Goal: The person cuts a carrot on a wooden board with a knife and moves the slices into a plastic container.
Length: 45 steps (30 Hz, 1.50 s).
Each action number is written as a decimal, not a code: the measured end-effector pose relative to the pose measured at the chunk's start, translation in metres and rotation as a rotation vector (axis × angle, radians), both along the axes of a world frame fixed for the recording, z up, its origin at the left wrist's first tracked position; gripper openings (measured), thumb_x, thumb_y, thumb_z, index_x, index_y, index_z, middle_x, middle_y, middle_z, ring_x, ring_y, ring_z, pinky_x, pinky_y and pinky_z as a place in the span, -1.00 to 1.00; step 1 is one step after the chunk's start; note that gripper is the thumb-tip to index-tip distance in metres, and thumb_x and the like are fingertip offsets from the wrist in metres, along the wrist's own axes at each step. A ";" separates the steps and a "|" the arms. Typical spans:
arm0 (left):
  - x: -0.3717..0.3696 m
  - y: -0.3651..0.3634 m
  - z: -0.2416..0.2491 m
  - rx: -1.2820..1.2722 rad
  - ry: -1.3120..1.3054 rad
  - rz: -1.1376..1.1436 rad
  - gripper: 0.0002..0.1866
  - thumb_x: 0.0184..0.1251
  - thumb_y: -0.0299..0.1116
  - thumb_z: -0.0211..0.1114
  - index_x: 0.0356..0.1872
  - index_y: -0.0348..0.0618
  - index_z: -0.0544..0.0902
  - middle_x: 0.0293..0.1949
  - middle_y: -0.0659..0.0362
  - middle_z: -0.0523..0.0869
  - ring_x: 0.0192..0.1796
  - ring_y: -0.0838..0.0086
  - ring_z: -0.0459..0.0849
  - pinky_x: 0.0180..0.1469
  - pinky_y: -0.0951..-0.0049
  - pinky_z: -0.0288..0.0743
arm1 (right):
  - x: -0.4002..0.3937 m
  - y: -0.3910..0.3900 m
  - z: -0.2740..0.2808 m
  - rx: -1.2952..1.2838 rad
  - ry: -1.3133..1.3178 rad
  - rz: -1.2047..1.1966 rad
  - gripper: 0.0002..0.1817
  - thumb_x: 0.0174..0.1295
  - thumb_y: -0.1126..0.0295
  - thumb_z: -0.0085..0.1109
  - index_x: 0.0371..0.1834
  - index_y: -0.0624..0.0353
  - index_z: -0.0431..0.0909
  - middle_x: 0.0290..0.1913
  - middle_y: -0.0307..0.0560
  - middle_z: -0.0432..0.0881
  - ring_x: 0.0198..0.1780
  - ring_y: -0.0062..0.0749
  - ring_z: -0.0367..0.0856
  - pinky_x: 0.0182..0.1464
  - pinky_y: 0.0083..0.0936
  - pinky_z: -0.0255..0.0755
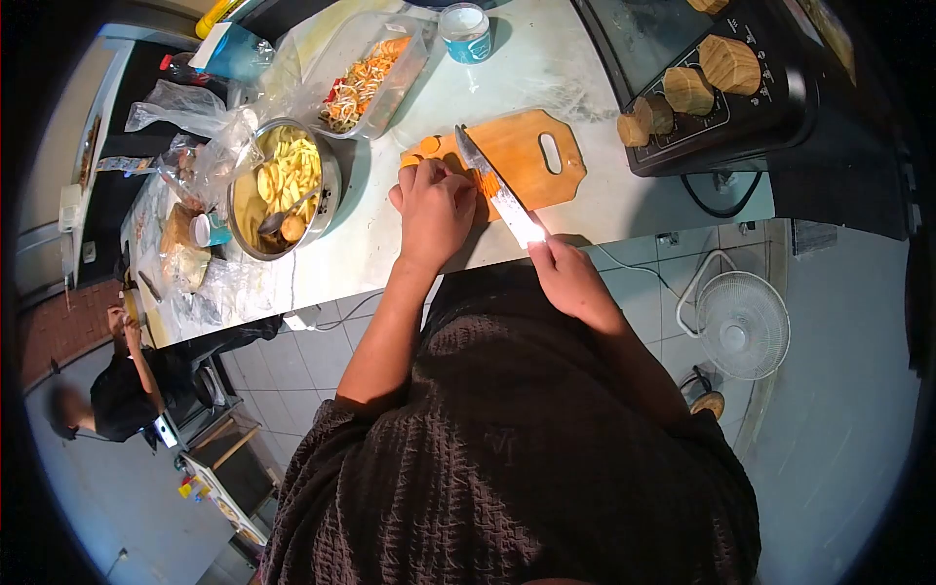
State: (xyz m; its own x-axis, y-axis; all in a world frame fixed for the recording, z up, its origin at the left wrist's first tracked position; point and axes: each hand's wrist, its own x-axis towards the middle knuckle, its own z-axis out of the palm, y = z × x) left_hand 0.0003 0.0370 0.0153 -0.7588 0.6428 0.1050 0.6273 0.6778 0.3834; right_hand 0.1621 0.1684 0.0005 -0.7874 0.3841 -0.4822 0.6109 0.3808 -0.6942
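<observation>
A wooden cutting board with a slot handle lies on the counter. My right hand is closed round the handle end of a large knife, whose blade lies across the board. Thin orange carrot strips sit against the blade. My left hand rests at the board's left side with its fingers curled and pressed together; what is under them is hidden. Orange carrot slices lie on the board just beyond those fingers.
Left of the board stand a metal pot of cut yellow pieces with a spoon and a plastic container of shredded vegetables. A small tub is behind, a black oven at right. Another person is at far left.
</observation>
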 end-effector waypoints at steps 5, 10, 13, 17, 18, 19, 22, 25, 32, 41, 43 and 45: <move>0.000 -0.001 -0.003 0.065 -0.019 0.000 -0.82 0.12 -0.27 0.43 -0.25 -0.01 0.78 -0.14 0.18 0.56 0.05 0.21 0.39 0.07 0.18 0.17 | 0.001 0.007 -0.006 -0.091 0.042 -0.019 -0.46 0.46 0.00 -0.10 -0.38 0.35 0.50 -0.57 0.04 0.55 -0.49 -0.14 0.57 -0.36 -0.28 0.41; -0.003 -0.002 -0.003 0.121 -0.013 0.012 -0.86 0.13 -0.33 0.40 -0.29 -0.06 0.78 -0.14 0.16 0.56 0.01 0.20 0.39 0.03 0.18 0.17 | -0.001 0.013 -0.003 -0.200 -0.043 -0.036 -0.43 0.43 -0.01 -0.11 -0.20 0.43 0.57 -0.26 0.37 0.64 -0.11 0.28 0.62 -0.09 -0.11 0.45; -0.006 -0.008 0.001 0.150 -0.013 0.038 -0.86 0.14 -0.30 0.39 -0.30 -0.05 0.78 -0.15 0.14 0.57 0.01 0.19 0.40 0.03 0.18 0.17 | 0.000 0.016 -0.001 -0.223 -0.065 -0.047 -0.42 0.43 -0.02 -0.10 -0.23 0.43 0.56 -0.34 0.29 0.63 -0.21 0.15 0.64 -0.15 -0.17 0.45; -0.013 -0.017 0.003 0.143 -0.015 0.069 -0.85 0.15 -0.29 0.38 -0.29 -0.04 0.77 -0.16 0.13 0.59 0.02 0.18 0.40 0.03 0.18 0.18 | -0.005 0.018 0.018 -0.297 -0.145 -0.101 -0.42 0.44 -0.04 -0.09 -0.32 0.38 0.54 -0.54 0.07 0.55 -0.43 -0.16 0.58 -0.28 -0.29 0.42; -0.015 -0.018 0.003 0.144 -0.016 0.071 -0.85 0.15 -0.29 0.38 -0.29 -0.04 0.77 -0.16 0.13 0.59 0.02 0.18 0.40 0.03 0.18 0.18 | -0.005 0.018 0.019 -0.295 -0.146 -0.100 -0.42 0.44 -0.04 -0.09 -0.32 0.38 0.54 -0.54 0.07 0.55 -0.43 -0.16 0.58 -0.28 -0.29 0.42; -0.017 -0.021 0.004 0.134 -0.036 0.076 -0.85 0.18 -0.26 0.39 -0.28 -0.03 0.76 -0.16 0.16 0.59 0.03 0.21 0.41 0.06 0.21 0.17 | -0.004 0.019 0.020 -0.284 -0.138 -0.110 -0.44 0.43 -0.04 -0.08 -0.35 0.36 0.53 -0.57 0.01 0.52 -0.47 -0.24 0.54 -0.32 -0.31 0.40; -0.021 -0.024 0.006 0.122 -0.057 0.082 -0.84 0.20 -0.24 0.39 -0.24 -0.01 0.75 -0.15 0.20 0.60 0.03 0.24 0.43 0.08 0.25 0.17 | -0.003 0.020 0.033 -0.317 -0.077 -0.132 -0.50 0.44 -0.02 -0.07 -0.43 0.22 0.43 -0.64 -0.19 0.39 -0.63 -0.50 0.35 -0.53 -0.46 0.24; -0.025 -0.028 0.009 0.140 -0.051 0.076 -0.84 0.19 -0.28 0.38 -0.21 0.02 0.74 -0.17 0.22 0.60 0.02 0.26 0.44 0.07 0.26 0.18 | -0.006 0.024 0.044 -0.385 -0.035 -0.154 -0.54 0.46 0.01 -0.07 -0.51 0.10 0.33 -0.67 -0.33 0.30 -0.76 -0.68 0.20 -0.72 -0.58 0.10; -0.040 -0.044 0.030 0.202 -0.098 0.076 -0.82 0.13 -0.36 0.34 -0.21 -0.02 0.73 -0.19 0.19 0.62 -0.01 0.24 0.45 0.02 0.25 0.19 | -0.040 0.028 0.089 -0.320 0.002 -0.134 -0.54 0.46 0.05 -0.07 -0.56 0.09 0.33 -0.70 -0.34 0.29 -0.77 -0.65 0.21 -0.72 -0.57 0.09; -0.049 -0.076 0.057 0.254 -0.187 0.174 -0.85 0.16 -0.36 0.33 -0.24 -0.02 0.73 -0.22 0.17 0.63 -0.04 0.25 0.52 0.00 0.26 0.19 | -0.137 0.038 0.123 -0.382 0.107 -0.149 -0.54 0.47 -0.01 -0.08 -0.51 0.08 0.33 -0.71 -0.39 0.27 -0.78 -0.71 0.18 -0.73 -0.60 0.02; -0.051 -0.086 0.058 0.278 -0.155 0.173 -0.85 0.17 -0.36 0.32 -0.24 -0.03 0.73 -0.22 0.18 0.64 -0.04 0.25 0.54 0.01 0.26 0.20 | -0.165 0.036 0.119 -0.334 0.136 -0.184 -0.54 0.48 -0.03 -0.12 -0.50 0.05 0.32 -0.67 -0.41 0.26 -0.75 -0.78 0.17 -0.73 -0.64 -0.02; -0.052 -0.094 0.060 0.279 -0.168 0.198 -0.84 0.17 -0.35 0.33 -0.22 -0.03 0.73 -0.21 0.18 0.64 -0.04 0.25 0.54 0.01 0.26 0.19 | -0.193 0.036 0.091 -0.183 0.111 -0.131 -0.56 0.47 0.01 -0.13 -0.44 0.12 0.39 -0.62 -0.19 0.45 -0.68 -0.46 0.42 -0.63 -0.48 0.25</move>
